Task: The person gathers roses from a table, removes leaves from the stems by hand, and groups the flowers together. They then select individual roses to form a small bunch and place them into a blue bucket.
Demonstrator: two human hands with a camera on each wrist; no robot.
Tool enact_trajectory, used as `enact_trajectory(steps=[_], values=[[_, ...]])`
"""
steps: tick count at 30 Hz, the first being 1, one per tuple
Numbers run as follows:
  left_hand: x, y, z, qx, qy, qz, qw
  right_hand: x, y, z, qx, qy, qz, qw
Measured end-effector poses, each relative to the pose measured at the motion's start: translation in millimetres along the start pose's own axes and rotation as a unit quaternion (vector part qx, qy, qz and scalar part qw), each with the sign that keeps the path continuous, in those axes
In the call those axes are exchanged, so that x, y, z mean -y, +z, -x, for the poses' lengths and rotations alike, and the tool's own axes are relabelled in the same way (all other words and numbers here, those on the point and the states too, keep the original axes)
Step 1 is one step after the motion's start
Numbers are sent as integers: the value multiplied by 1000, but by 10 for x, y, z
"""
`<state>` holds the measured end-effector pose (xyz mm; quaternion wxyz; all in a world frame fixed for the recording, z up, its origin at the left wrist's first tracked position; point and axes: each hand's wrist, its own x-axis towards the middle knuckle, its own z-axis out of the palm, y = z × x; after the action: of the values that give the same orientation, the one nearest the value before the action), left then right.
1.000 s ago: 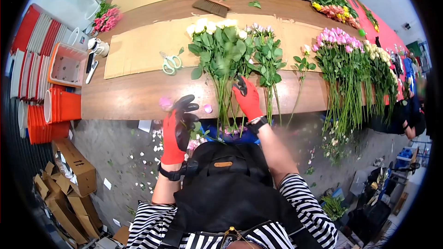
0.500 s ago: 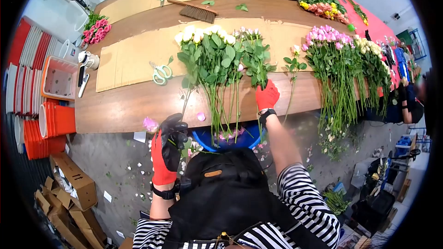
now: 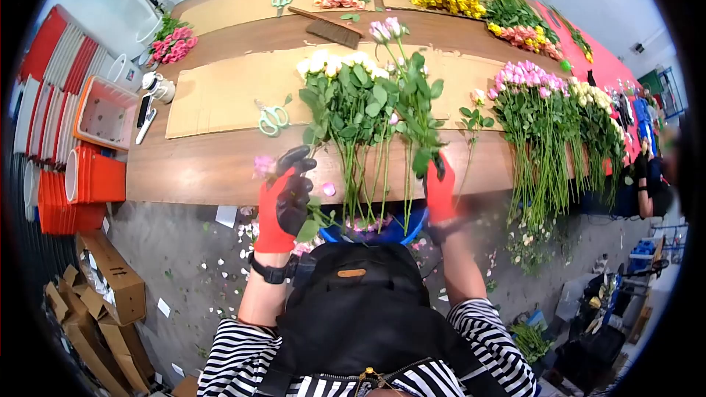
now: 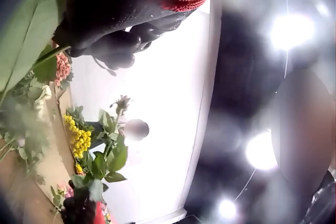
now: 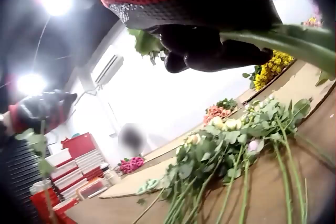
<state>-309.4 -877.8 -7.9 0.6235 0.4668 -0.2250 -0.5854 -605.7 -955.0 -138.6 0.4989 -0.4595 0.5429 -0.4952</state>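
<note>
The left hand (image 3: 283, 206), in a red and black glove, grips a leafy stem; a pink rose (image 3: 265, 166) shows by its fingers, blurred. The right hand (image 3: 441, 190), gloved alike, holds lilac roses (image 3: 387, 30) by their stems, heads pointing away from the body. Between the hands lies a bunch of white roses (image 3: 338, 65), its stems over the table's near edge. In the right wrist view the right hand (image 5: 205, 35) is curled round a thick green stem (image 5: 294, 44). The left wrist view shows the left hand (image 4: 126, 19) beside a large leaf (image 4: 29, 24).
Green-handled scissors (image 3: 273, 119) lie on cardboard (image 3: 220, 95), left of the white roses. Beyond is a brush (image 3: 332, 31). Pink roses (image 3: 526, 77) and one single rose (image 3: 478, 97) lie to the right. A blue tub (image 3: 413, 228) stands under the near edge, crates (image 3: 107, 112) at left.
The right hand, first beside the white roses, moved right to the lilac ones, took hold of stems and raised them. The left hand kept its rose and shifted only slightly.
</note>
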Motion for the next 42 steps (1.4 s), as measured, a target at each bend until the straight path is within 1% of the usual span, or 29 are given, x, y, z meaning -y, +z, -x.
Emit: enact_trajectory(steps=[1, 3, 4, 5, 7, 8, 9, 10, 11, 12, 15, 17, 18, 20, 21, 22, 23, 25, 26, 29, 30, 32, 33, 35, 36, 38, 39, 40, 42], values=[[21, -67, -69, 11, -28, 83, 996, -184, -17, 137, 18, -36, -49, 998], [60, -119, -154, 37, -15, 140, 989, -717, -158, 458, -8, -71, 77, 994], [96, -88, -166, 10, 4, 125, 992, -638, -106, 691, -17, -89, 62, 994], [1, 72, -103, -5, 35, -11, 999, -435, -26, 917, -25, -105, 47, 993], [-30, 171, -63, 34, 31, 45, 998, -222, 33, 1186, 1, -117, 105, 988], [-3, 100, -49, 48, 16, -107, 993, -97, 61, 1296, 11, -148, 153, 977], [34, 112, 1, 71, 72, -135, 986, -142, 64, 1363, 14, -157, 167, 973], [88, 159, 33, 92, 169, -161, 968, -189, 36, 1404, 34, -199, 226, 953], [133, 175, 58, 98, 225, -176, 953, -243, -7, 1418, 52, -241, 285, 926], [190, 189, 71, 96, 245, -181, 948, -335, -53, 1419, 67, -233, 277, 930], [200, 193, 175, 72, 215, -187, 956, -453, -108, 1422, 96, -222, 269, 932], [98, 286, 310, 92, 56, -62, 992, -303, -97, 1431, 102, -227, 292, 923], [162, 231, 329, 131, 104, -128, 977, -478, -152, 1461, 79, -264, 326, 904], [286, 126, 368, 189, 215, -246, 926, -507, -175, 1490, 107, -254, 338, 900], [342, 113, 364, 203, 313, -326, 869, -513, -183, 1489, 122, -249, 345, 897], [443, 111, 372, 192, 249, -234, 920, -452, -136, 1451, 153, -189, 290, 926], [546, 131, 403, 177, 180, -140, 957, -465, -141, 1450, 151, -201, 292, 923], [580, 157, 454, 159, 125, -111, 973, -508, -151, 1451, 147, -227, 295, 916], [442, 219, 508, 157, 141, -178, 961, -507, -161, 1461, 146, -229, 306, 912], [448, 181, 503, 165, 318, -341, 869, -494, -154, 1493, 143, -221, 303, 916], [435, 200, 477, 148, 429, -423, 784, -511, -157, 1502, 144, -224, 311, 912], [438, 211, 466, 134, 518, -484, 693, -523, -156, 1508, 147, -230, 327, 905], [464, 191, 466, 141, 507, -475, 705, -513, -158, 1510, 162, -228, 327, 903], [579, 162, 482, 144, 408, -356, 828, -336, -132, 1504, 193, -224, 328, 897], [692, 177, 505, 136, 306, -235, 912, -216, -126, 1492, 207, -214, 334, 894], [652, 214, 520, 111, 236, -200, 944, 59, -132, 1443, 232, -193, 348, 888], [631, 232, 526, 96, 201, -180, 958, 135, -175, 1420, 223, -170, 305, 910], [570, 215, 544, 112, 168, -168, 965, 199, -240, 1391, 214, -145, 262, 930], [570, 167, 531, 137, 203, -212, 946, 471, -267, 1331, 178, -72, 156, 969]])
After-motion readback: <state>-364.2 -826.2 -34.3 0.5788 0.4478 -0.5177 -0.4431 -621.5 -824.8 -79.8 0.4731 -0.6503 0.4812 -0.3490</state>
